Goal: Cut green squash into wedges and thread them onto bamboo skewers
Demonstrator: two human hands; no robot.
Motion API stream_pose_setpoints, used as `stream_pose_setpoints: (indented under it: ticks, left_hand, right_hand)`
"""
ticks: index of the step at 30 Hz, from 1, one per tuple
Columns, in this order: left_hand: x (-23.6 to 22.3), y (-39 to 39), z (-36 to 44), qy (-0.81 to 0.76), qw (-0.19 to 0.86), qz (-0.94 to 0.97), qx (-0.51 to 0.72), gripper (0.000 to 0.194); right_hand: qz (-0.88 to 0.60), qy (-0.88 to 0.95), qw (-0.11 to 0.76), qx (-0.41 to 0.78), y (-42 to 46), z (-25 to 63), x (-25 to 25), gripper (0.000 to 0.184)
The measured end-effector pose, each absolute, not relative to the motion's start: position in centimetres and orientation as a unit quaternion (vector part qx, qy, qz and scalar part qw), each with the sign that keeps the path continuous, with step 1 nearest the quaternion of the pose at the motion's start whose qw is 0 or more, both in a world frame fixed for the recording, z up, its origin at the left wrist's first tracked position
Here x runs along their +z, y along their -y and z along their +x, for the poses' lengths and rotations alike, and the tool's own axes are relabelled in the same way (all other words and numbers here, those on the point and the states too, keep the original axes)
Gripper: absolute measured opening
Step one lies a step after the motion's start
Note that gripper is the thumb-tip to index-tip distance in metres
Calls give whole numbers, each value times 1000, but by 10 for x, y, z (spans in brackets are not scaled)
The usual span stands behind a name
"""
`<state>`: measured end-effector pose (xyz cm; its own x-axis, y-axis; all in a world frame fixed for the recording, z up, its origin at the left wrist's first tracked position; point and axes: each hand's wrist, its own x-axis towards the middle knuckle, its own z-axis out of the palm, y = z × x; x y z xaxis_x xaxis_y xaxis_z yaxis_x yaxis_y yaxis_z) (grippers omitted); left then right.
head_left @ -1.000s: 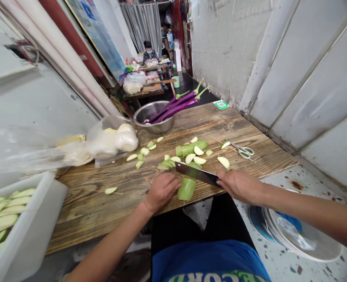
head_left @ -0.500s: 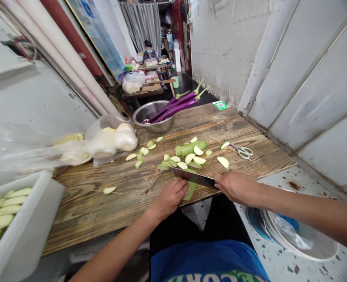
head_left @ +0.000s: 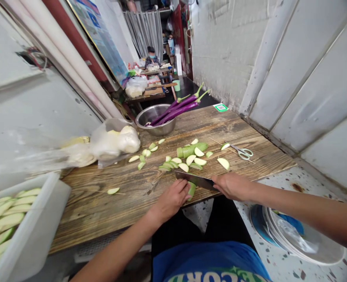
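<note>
My right hand [head_left: 230, 186] is wrapped round the handle of a kitchen knife [head_left: 199, 180] with a broad dark blade. The blade lies across a piece of zucchini [head_left: 192, 191] near the table's front edge. My left hand [head_left: 175, 197], its fingers curled, grips that piece from the left, close to the blade. Beyond the knife, half-moon zucchini slices [head_left: 184, 167] lie scattered on the wooden table. Behind them rests a longer zucchini length [head_left: 192, 150], cut across at its left end. My left fingers hide part of the held piece.
Scissors [head_left: 243, 152] lie at the right. Behind stands a metal bowl [head_left: 152, 127] with long purple eggplants [head_left: 179, 109]. Plastic bags [head_left: 114, 141] and a white bin of slices [head_left: 48, 211] are on the left. A bucket [head_left: 302, 239] stands on the floor; a person [head_left: 152, 58] sits far back.
The view has shifted slightly, so the bin and bowl sit a little further right and lower. Both hands stay at the zucchini; the blade now lies slightly nearer to me on it.
</note>
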<state>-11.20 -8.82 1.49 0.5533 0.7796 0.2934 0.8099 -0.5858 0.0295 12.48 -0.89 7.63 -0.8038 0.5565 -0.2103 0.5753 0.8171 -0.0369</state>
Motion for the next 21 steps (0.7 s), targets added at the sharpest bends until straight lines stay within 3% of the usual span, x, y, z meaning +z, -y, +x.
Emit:
stream_pose_setpoints:
  ticks: [6, 21]
  left_hand:
    - [21, 100, -113, 476, 13, -873, -104, 44]
    - [17, 100, -112, 487, 1, -865, -119, 37]
  right_hand:
    - [308, -947, 72, -50, 11, 124, 96, 24]
    - [282, -954, 89, -56, 15, 121, 106, 22]
